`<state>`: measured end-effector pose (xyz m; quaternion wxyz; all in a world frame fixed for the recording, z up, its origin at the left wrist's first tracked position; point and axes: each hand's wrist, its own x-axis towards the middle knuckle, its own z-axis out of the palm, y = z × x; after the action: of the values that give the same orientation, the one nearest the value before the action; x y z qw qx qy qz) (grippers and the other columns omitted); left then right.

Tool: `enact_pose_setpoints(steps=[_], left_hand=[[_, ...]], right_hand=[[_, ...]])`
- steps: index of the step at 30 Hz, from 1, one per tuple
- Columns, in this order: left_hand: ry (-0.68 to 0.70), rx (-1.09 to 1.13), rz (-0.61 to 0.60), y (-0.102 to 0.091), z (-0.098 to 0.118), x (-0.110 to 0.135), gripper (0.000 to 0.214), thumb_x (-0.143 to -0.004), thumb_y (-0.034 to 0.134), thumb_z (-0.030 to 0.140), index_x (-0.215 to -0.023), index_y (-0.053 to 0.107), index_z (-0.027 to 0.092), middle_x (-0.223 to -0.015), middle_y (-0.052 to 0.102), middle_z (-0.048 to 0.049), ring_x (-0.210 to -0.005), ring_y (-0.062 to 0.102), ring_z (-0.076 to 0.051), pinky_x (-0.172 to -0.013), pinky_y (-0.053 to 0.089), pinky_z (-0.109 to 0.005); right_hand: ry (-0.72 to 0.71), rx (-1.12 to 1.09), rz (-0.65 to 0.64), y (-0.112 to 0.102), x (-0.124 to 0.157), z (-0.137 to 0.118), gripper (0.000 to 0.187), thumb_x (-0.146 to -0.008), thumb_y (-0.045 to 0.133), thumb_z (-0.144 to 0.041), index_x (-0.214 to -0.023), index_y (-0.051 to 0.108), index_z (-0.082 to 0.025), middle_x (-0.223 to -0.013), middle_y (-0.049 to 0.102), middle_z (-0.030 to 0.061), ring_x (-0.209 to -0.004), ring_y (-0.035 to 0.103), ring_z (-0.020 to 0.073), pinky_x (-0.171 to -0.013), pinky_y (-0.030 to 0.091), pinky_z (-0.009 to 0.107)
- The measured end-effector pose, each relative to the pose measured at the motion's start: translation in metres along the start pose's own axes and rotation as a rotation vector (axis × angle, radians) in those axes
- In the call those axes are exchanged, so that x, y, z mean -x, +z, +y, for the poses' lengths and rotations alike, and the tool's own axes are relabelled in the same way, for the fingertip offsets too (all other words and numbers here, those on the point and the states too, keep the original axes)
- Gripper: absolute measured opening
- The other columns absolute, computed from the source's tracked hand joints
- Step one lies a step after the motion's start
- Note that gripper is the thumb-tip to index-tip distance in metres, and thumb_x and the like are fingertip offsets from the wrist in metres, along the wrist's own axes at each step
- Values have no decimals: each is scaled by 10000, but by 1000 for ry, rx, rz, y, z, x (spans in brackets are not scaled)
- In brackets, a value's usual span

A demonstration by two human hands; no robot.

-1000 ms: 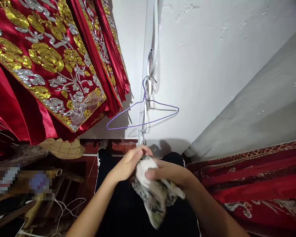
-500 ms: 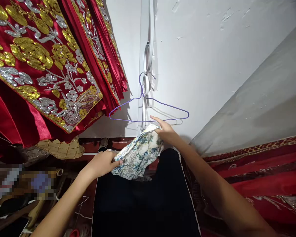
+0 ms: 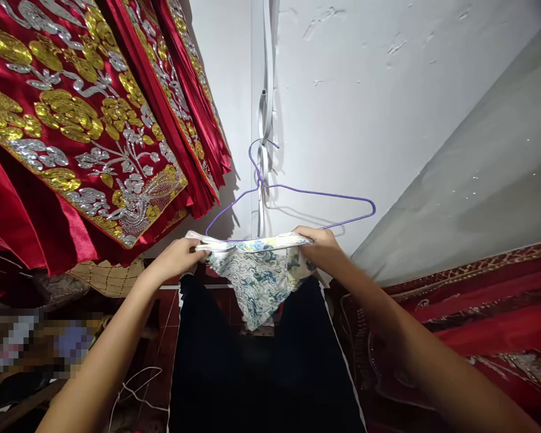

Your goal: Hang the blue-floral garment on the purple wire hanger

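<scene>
Raised floral-print cloth (image 3: pixel 261 285) level since earlier, pinching its edge in left grip (image 3: pixel 175 258) and right grip (image 3: pixel 322 245), partly covering purple wire hanger (image 3: pixel 306 192).

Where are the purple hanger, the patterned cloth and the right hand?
Purple hanger (image 3: pixel 315 192), head view: on its sloping upper wire.
Patterned cloth (image 3: pixel 262 279), head view: middle of the fabric.
Right hand (image 3: pixel 324 245), head view: back of the hand.

Red tiled floor (image 3: pixel 169 313), white cord (image 3: pixel 155 406)
</scene>
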<state>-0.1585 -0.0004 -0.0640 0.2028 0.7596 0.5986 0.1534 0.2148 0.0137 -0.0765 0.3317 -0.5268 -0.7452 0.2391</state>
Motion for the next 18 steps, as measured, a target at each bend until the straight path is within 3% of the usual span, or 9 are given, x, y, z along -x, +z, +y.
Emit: enact_pose_setpoints(steps=[2,4,7,11,15,18], left_hand=[[-16,46,-169,4,-5,-7,378,-823,563,533,-677,625,191,-626,602,-9,-626,549,-188,-604,370,-270],[-31,59,-189,11,-8,-11,366,-815,564,508,-633,595,192,-589,575,0,-593,526,-177,-587,355,-269],[-29,30,35,17,-4,-13,248,-821,545,393,-690,598,190,-667,619,-9,-652,559,-191,-631,380,-278],[193,77,372,15,21,-13,99,-836,517,256,-846,588,188,-993,690,-58,-941,628,-230,-846,445,-307],[342,255,446,9,42,-24,290,-899,469,216,-1173,562,200,-1110,695,-63,-1030,662,-210,-941,478,-322],[396,207,469,8,44,-32,376,-936,437,205,-1292,558,199,-1166,699,-83,-1097,660,-222,-1001,471,-350]], right_hand=[[-38,-3,25,3,3,1,251,-773,468,-205,-829,711,-188,-683,627,4,-658,503,146,-587,347,257],[-95,-14,33,7,5,5,220,-773,462,-200,-782,681,-188,-621,561,-12,-617,459,135,-580,330,257],[-150,-18,36,9,7,11,161,-765,467,-192,-697,613,-193,-561,445,-35,-574,387,123,-565,297,256],[-158,-39,0,6,6,8,162,-772,457,-189,-659,574,-195,-583,471,-27,-591,410,127,-578,308,254],[-153,-158,-93,7,14,-7,207,-788,451,-181,-758,655,-193,-761,655,14,-729,561,172,-675,403,269],[-108,-115,1,4,31,-18,263,-769,494,-164,-905,714,-213,-949,731,26,-781,614,196,-712,438,293]])
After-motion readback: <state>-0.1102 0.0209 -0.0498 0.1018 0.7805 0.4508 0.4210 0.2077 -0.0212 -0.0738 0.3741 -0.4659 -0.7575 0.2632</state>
